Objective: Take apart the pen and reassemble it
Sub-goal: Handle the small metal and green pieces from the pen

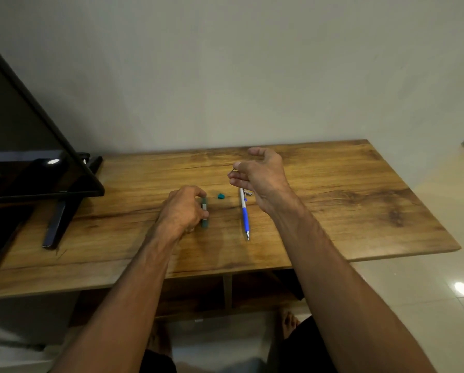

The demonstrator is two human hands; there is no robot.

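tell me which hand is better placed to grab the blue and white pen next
Probably right. The right hand hovers over the far end of the blue and white pen, while the left hand is farther off and grips a teal pen piece.

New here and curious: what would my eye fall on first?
Two bare arms reach over a wooden table. The left hand grips a teal pen part at its middle; the right hand, raised beside it, pinches a thin piece. A white-and-blue pen lies below the right hand, and a dark screen stands at the left.
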